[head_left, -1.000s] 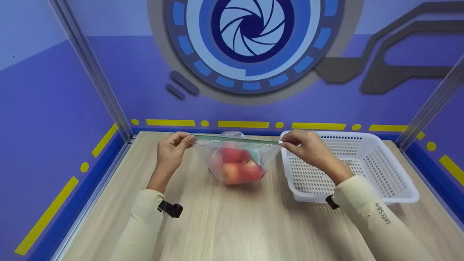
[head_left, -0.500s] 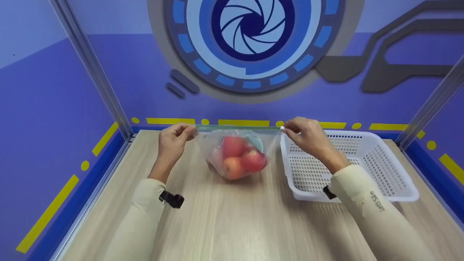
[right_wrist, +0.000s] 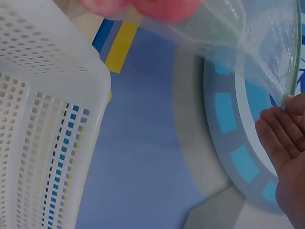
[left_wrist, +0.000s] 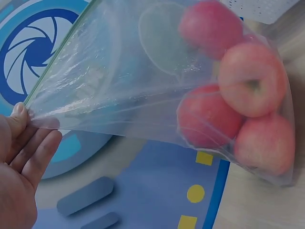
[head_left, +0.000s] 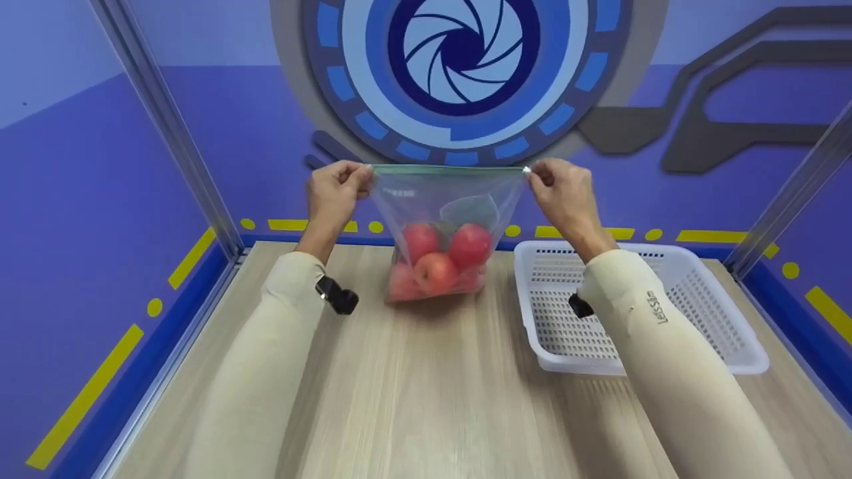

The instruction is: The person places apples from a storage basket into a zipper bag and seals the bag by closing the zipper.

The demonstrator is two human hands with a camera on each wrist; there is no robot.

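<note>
Left hand (head_left: 337,189) and right hand (head_left: 560,188) each pinch a top corner of the clear zip bag (head_left: 447,206), stretching its seal taut so the apples (head_left: 444,259) hang over the bench's far edge beside the white basket (head_left: 692,319).

Head view: high, facing forward and down over table (head_left: 426,399), mid range. Left wrist view: close, looking up along bag (left_wrist: 157,86) toward wall. Right wrist view: close, beside basket (right_wrist: 43,119). All three share bag; head and right wrist share basket.
</note>
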